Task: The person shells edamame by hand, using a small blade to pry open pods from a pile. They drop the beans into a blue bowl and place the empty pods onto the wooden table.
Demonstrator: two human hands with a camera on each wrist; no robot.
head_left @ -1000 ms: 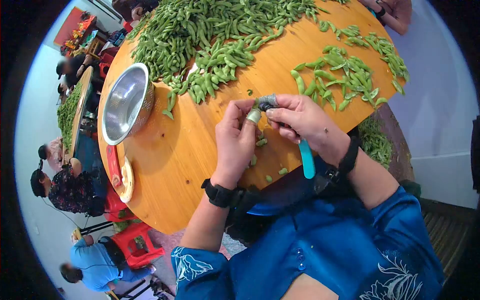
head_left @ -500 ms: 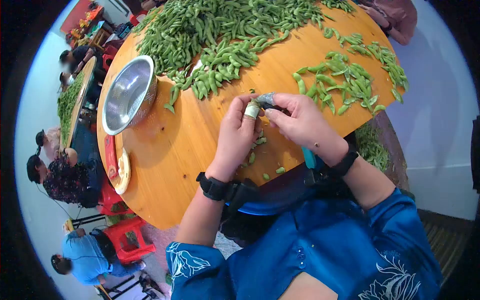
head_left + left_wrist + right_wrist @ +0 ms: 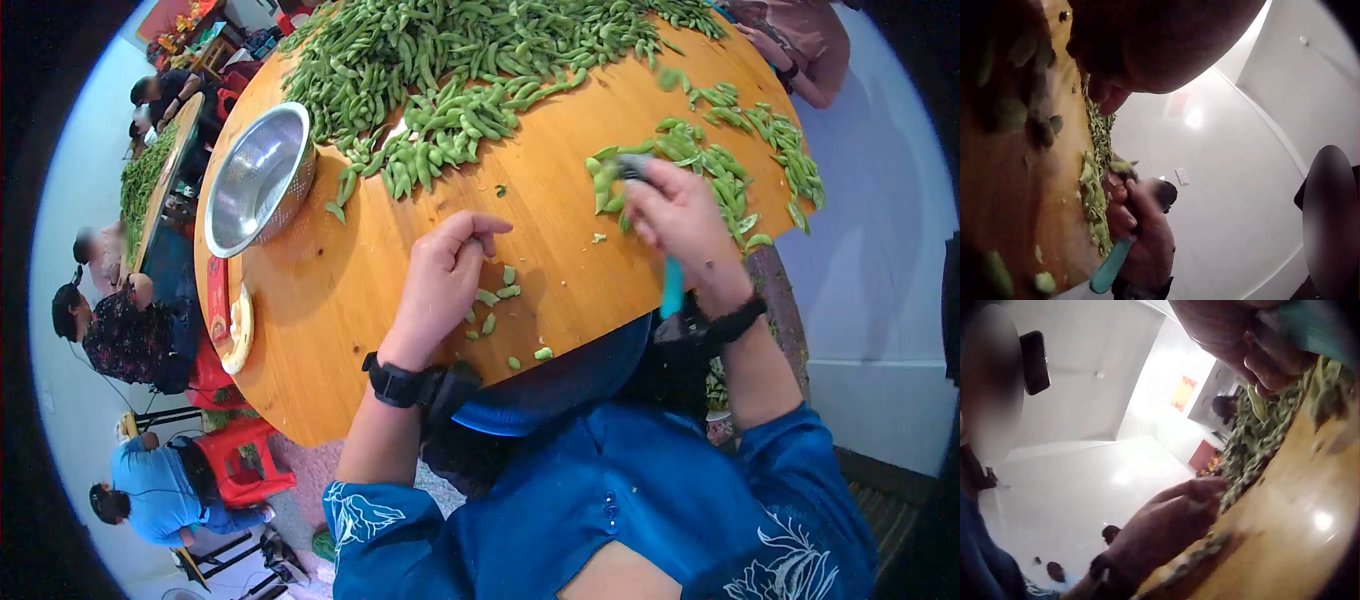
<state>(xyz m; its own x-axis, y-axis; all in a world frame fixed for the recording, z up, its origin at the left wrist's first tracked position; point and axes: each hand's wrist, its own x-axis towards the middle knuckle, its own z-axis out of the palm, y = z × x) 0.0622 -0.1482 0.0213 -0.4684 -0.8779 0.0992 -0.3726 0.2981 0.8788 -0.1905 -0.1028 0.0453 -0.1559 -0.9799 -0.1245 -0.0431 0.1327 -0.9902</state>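
Observation:
My left hand (image 3: 438, 285) hovers over the wooden table (image 3: 330, 300), index finger stretched out, the others loosely bent, holding nothing visible. Several shelled beans (image 3: 488, 324) lie beside and below it. Farther right, my right hand (image 3: 690, 225) is at the near edge of the small group of green pods (image 3: 715, 165), fingers curled round a tool with a teal handle (image 3: 672, 288). The handle (image 3: 1112, 265) sticks out below the palm in the left wrist view. A green pod (image 3: 1124, 166) shows at the right fingertips there; whether they grip it I cannot tell.
A large heap of pods (image 3: 440, 60) covers the table's far side. On the left stand a metal colander (image 3: 258, 180), a red packet (image 3: 218, 300) and a pale curved object (image 3: 240, 330). Another person (image 3: 800, 45) sits at the far right; others are at the left.
My hands, together over the table before, have come apart. The right has moved right to the pods with the tool; the left has moved slightly left and down, and its thumb covering is out of sight.

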